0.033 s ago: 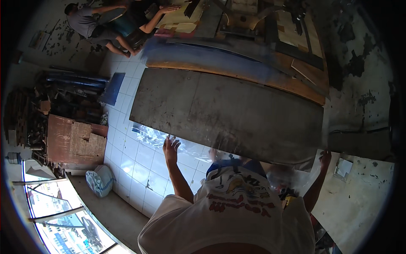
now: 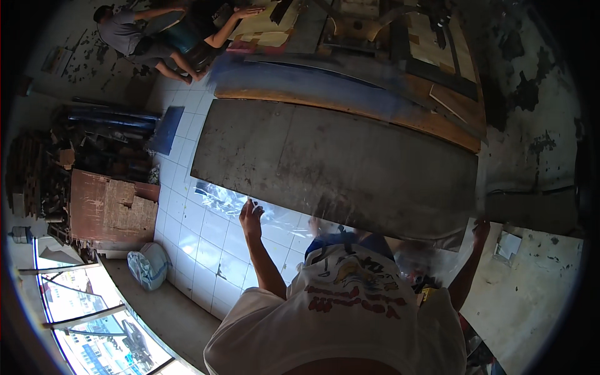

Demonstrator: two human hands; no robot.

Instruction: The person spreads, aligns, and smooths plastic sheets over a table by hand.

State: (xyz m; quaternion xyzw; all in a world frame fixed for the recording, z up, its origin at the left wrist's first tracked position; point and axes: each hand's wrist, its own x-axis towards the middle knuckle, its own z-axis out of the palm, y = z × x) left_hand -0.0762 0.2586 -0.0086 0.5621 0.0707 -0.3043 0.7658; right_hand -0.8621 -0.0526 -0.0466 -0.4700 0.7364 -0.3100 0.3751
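Head view: the left hand is raised with fingers spread, pinching the edge of a clear plastic film that lies along the near edge of a large grey panel. The right hand grips the film's other end at the panel's right corner; how tightly its fingers close cannot be told. The panel lies flat above a white tiled floor, with an orange-edged board just beyond it. A blue-and-white sack sits at the floor's lower left, beside a brown crate. A small white box rests right of the right hand. 2 other people crouch at the top left.
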